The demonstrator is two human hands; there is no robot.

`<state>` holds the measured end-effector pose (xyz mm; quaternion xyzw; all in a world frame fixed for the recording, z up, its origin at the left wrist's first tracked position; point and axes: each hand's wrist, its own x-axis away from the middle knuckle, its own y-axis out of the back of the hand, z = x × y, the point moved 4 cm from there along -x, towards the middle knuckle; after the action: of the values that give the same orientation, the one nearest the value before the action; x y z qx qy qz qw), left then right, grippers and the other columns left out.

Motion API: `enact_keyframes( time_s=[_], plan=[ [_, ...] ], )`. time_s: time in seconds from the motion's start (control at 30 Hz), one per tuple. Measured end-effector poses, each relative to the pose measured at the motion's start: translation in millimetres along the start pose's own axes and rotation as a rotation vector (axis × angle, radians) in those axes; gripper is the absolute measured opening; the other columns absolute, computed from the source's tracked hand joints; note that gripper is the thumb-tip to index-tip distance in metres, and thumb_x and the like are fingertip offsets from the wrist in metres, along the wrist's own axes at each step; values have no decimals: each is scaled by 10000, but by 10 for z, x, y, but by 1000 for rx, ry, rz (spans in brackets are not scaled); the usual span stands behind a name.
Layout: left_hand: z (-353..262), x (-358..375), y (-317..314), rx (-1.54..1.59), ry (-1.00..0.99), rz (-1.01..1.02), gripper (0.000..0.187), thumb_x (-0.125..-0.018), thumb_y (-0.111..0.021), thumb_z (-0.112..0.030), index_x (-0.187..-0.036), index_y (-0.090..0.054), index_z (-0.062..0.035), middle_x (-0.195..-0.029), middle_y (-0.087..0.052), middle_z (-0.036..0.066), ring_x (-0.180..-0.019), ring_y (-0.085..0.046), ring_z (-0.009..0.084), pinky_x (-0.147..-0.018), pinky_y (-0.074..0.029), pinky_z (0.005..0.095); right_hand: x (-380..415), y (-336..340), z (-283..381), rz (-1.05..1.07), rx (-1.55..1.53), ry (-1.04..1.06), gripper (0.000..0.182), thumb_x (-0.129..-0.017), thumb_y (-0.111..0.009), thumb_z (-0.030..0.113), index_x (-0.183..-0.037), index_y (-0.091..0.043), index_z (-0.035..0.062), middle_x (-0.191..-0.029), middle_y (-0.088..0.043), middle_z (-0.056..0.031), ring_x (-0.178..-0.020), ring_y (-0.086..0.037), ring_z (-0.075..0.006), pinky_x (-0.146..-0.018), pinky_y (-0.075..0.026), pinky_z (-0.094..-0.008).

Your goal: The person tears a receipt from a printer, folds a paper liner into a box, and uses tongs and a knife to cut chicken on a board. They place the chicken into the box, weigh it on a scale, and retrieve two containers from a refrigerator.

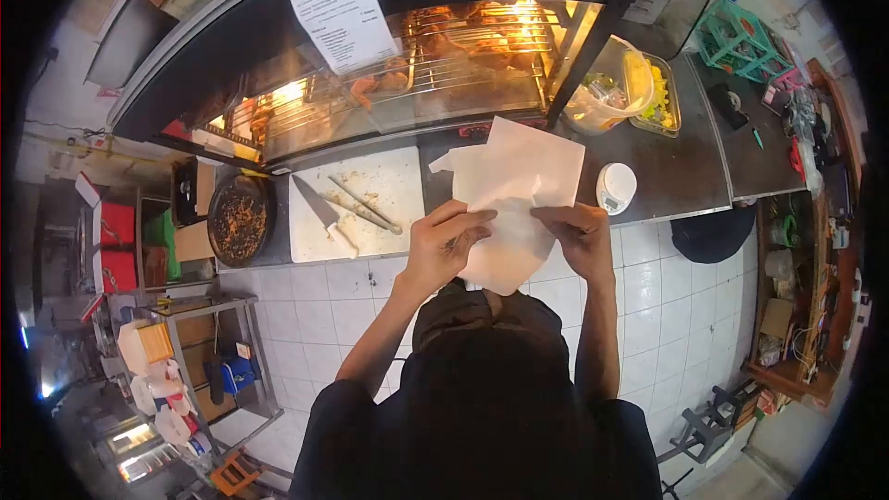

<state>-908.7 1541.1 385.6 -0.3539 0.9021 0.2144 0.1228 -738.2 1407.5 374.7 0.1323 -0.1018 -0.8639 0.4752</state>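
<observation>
Between my two hands hangs a sheet of pale wrapping paper (pixel 530 162), held up in front of my body at the counter's edge. My left hand (pixel 446 239) pinches its left side between thumb and fingers. On the right side, my right hand (pixel 582 233) grips the paper the same way. Behind it, more pale paper (pixel 446 163) shows on the counter; where one sheet ends and another begins is hard to tell. To the left, a white cutting board (pixel 310 199) carries a knife (pixel 319 208) and metal tongs (pixel 366 206), among crumbs.
A lit glass warmer (pixel 444 65) with food on wire racks stands behind the counter. Left of the board is a dark round pan (pixel 243 220) with brown bits. A white kitchen scale (pixel 616 187) and a plastic tub (pixel 607 97) stand on the right.
</observation>
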Motion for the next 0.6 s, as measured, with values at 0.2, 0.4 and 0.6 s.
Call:
enact_keyframes(
  time_s=[0.2, 0.4, 0.6],
  plan=[
    [9, 3, -28, -71, -47, -31, 269, -741, -651, 151, -941, -725, -13, -832, -660, 101, -719, -638, 167, -621, -536, 262, 15, 21, 51, 29, 73, 95, 298, -798, -624, -101, -1030, -725, 56, -898, -699, -131, -773, -675, -198, -704, -536, -297],
    [4, -25, -42, -111, 16, -69, 218, -734, -703, 110, -895, -731, -34, -793, -664, 82, -700, -623, 153, -610, -486, 247, 59, -25, 181, 31, 75, 108, 414, -664, -825, 13, -1062, -713, 39, -1079, -672, -146, -934, -678, -220, -754, -555, -317],
    [2, -53, -66, -94, -14, -74, 187, -742, -721, 79, -894, -726, -31, -769, -658, 78, -684, -609, 154, -595, -466, 258, 110, -4, -7, 9, 112, 138, 325, -689, -787, 2, -1004, -740, 69, -1011, -701, -136, -911, -686, -252, -771, -551, -334]
  ],
)
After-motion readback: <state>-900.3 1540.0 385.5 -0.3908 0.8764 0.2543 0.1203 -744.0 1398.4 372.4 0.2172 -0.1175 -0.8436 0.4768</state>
